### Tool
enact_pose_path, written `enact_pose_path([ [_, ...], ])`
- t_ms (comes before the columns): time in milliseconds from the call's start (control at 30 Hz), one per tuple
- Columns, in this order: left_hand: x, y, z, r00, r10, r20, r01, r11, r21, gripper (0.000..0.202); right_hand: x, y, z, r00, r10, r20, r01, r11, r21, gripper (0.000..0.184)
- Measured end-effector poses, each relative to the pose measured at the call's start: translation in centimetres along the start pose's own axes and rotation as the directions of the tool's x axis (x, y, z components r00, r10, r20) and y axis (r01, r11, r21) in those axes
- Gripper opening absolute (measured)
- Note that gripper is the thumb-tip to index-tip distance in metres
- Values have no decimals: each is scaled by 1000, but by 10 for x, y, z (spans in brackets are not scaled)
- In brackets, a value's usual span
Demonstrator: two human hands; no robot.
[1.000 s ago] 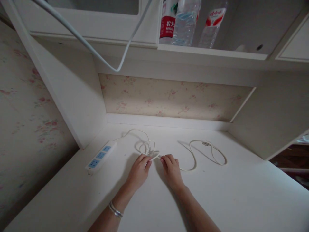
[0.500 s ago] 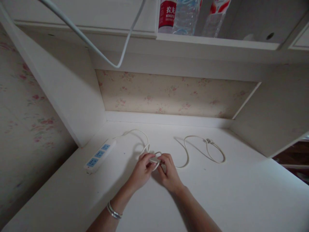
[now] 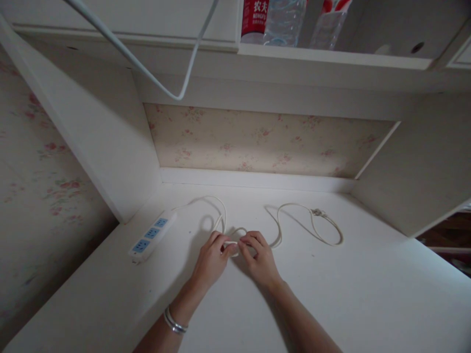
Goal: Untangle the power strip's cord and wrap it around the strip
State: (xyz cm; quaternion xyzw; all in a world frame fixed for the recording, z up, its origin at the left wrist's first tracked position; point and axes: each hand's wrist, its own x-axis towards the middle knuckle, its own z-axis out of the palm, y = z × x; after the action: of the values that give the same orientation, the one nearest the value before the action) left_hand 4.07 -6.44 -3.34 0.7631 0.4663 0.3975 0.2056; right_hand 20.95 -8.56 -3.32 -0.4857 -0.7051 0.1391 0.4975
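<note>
Near the middle of the desk, my left hand (image 3: 213, 256) and my right hand (image 3: 259, 257) are both pinched on a white power cord (image 3: 241, 229), their fingertips almost meeting. A short stretch of cord spans the gap between them. The cord loops away from my left hand toward a white power strip (image 3: 150, 239) with blue sockets, which lies at the left of the desk. From my right hand it curves off to the right and ends in a loop with a plug (image 3: 317, 212). Fingers partly hide how the cord runs within my grip.
The white desk (image 3: 353, 294) has side panels left and right. Above it, a shelf holds a red-labelled bottle (image 3: 253, 22) and other clear plastic bottles (image 3: 283, 22). A thick pale cable (image 3: 147, 73) hangs in front of the upper cabinet.
My right hand has closed its fingertips nearer to my left hand. The cord between them has shifted, and its curve beside my right hand has moved slightly left.
</note>
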Motion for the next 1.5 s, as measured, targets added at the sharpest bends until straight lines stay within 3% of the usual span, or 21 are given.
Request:
enact_pose_path([
  [167,4,0,-7,988,-54,-143,43,996,-79,19,2,9,-3,996,30,-83,-33,999,-32,23],
  [300,7,-1,-12,940,-254,-226,192,945,-266,25,4,20,-7,986,126,-107,-135,987,-86,29],
  [400,10,-1,-14,885,-406,-227,281,855,-436,30,6,30,-11,986,125,-110,-147,963,-224,31],
  [500,13,3,-19,840,-511,-183,278,695,-663,34,6,42,-14,992,121,-41,-127,917,-378,29],
  [600,16,9,-29,802,-589,-103,197,424,-884,37,5,51,-15,994,104,11,-87,877,-472,30],
  [733,18,11,-45,816,-566,118,172,42,-984,35,4,55,-14,996,91,13,-73,863,-499,30],
  [833,17,9,-49,823,-530,206,210,-55,-976,35,4,57,-12,992,126,-23,-121,861,-494,27],
  [1067,15,13,-42,792,-531,302,373,29,-927,44,6,56,-11,972,146,-182,-195,936,-294,34],
  [1233,11,14,-40,832,-481,277,371,110,-922,36,4,48,-10,937,348,21,-343,932,-115,35],
  [1367,9,17,-39,881,-407,239,377,300,-876,31,3,45,-12,926,357,121,-362,932,17,29],
  [1500,8,22,-39,890,-314,331,445,433,-784,22,3,42,-15,904,396,163,-412,907,85,31],
])
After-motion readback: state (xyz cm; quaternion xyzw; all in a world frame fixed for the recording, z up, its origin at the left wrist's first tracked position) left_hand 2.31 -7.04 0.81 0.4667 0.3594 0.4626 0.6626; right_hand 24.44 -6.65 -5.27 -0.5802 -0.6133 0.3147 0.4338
